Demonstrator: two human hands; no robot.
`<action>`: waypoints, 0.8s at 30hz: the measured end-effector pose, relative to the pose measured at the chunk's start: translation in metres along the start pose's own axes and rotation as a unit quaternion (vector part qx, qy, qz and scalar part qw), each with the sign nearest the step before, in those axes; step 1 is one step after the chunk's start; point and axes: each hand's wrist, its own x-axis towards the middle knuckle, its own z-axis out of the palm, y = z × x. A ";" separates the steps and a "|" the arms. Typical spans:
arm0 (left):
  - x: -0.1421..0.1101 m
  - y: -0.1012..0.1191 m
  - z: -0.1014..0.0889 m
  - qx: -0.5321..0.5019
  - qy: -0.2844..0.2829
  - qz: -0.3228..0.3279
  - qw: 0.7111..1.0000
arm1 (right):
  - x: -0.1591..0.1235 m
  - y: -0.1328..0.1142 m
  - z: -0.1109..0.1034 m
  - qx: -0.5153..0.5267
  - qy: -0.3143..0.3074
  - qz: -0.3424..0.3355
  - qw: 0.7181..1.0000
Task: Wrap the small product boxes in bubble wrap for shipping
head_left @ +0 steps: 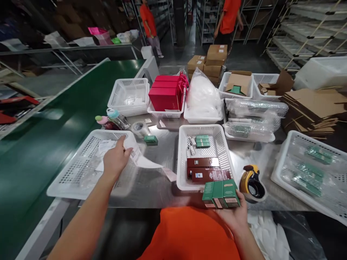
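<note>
Above the left white basket (65, 180), my left hand (116, 157) has its index finger stretched out and its thumb spread apart from it. A long printed paper slip (146, 162) starts beside the thumb and trails right across the metal table; whether the thumb touches it I cannot tell. Three green boxes (221, 194), side by side, rest in my right hand (237, 215), whose fingers wrap their right side and underside. They are at the front edge of the middle white basket (180, 155), which contains dark red boxes (203, 162), small green boxes (202, 141) and small white items.
A tape dispenser (253, 184) lies right of the middle basket. Bottles (118, 118), a tape roll (141, 129) and one green box (151, 140) stand behind the slip. Further back are pink bags (164, 95) and bubble-wrapped packs (252, 119). A green conveyor (54, 133) runs along the left.
</note>
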 end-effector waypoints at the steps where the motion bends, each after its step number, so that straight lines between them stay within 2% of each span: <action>1: -0.003 -0.002 -0.003 -0.032 0.047 -0.014 0.998 | 0.000 0.000 0.002 -0.003 0.003 0.002 1.000; 4: -0.009 -0.004 -0.002 -0.175 0.158 -0.030 0.971 | 0.002 0.000 0.005 -0.003 0.024 0.006 1.000; 7: -0.011 -0.002 0.003 -0.364 0.198 -0.016 0.910 | 0.006 -0.001 0.007 0.006 0.038 0.006 0.999; 11: -0.016 0.008 0.001 -0.547 0.167 0.011 0.820 | 0.013 -0.005 0.006 -0.004 0.012 0.011 1.000; 16: -0.025 0.027 -0.008 -0.652 0.080 -0.034 0.753 | 0.021 -0.009 0.004 -0.031 0.012 0.024 0.999; 19: -0.032 0.040 -0.004 -0.699 0.045 -0.053 0.712 | 0.024 -0.010 0.004 -0.042 0.006 0.014 0.999; 22: -0.039 0.053 0.011 -0.736 0.044 -0.109 0.667 | 0.027 -0.014 0.003 -0.051 -0.010 0.023 0.998; 24: -0.045 0.062 0.025 -0.771 0.034 -0.200 0.603 | 0.029 -0.017 0.001 -0.066 -0.038 0.020 0.997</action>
